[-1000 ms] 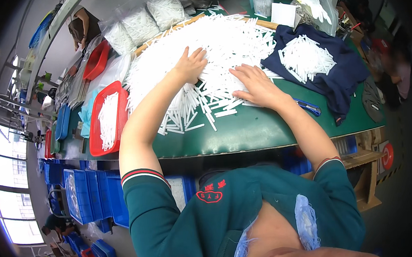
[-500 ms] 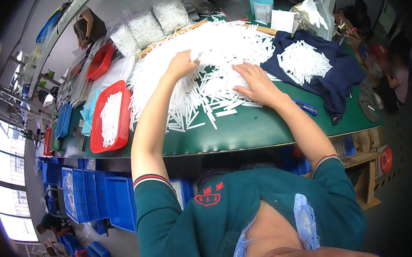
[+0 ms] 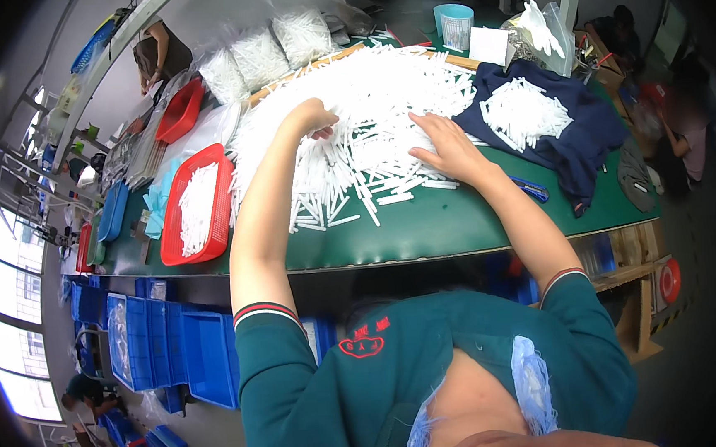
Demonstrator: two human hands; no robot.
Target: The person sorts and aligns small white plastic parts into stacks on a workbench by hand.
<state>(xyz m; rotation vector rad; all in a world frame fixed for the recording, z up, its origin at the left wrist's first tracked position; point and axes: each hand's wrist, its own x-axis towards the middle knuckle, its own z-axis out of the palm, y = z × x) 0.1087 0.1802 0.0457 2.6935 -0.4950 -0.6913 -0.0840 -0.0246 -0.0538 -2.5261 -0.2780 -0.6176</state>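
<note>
A wide heap of short white sticks (image 3: 382, 89) lies spread over the green tabletop (image 3: 327, 249). Over the left part of the heap, my left hand (image 3: 308, 121) is bent at the wrist with its fingers curled inward; what they hold, if anything, is hidden. My right hand (image 3: 452, 149) rests palm down at the right front side of the heap, fingers stretched out and thumb apart, touching the loose sticks there. To the left stands a red plastic basket (image 3: 222, 204) with more white sticks in it.
A dark blue cloth (image 3: 589, 137) carrying a smaller stick pile lies right, near a blue cutter knife (image 3: 530, 188). Filled clear bags (image 3: 255, 55) and wooden strips (image 3: 461, 63) border the heap's far side. A blue cup (image 3: 455, 27) stands behind. Blue crates (image 3: 209, 354) sit below left.
My left hand has shifted slightly left and turned, its fingers now curled down toward the heap. My right hand has barely moved, with its fingers a little more spread.
</note>
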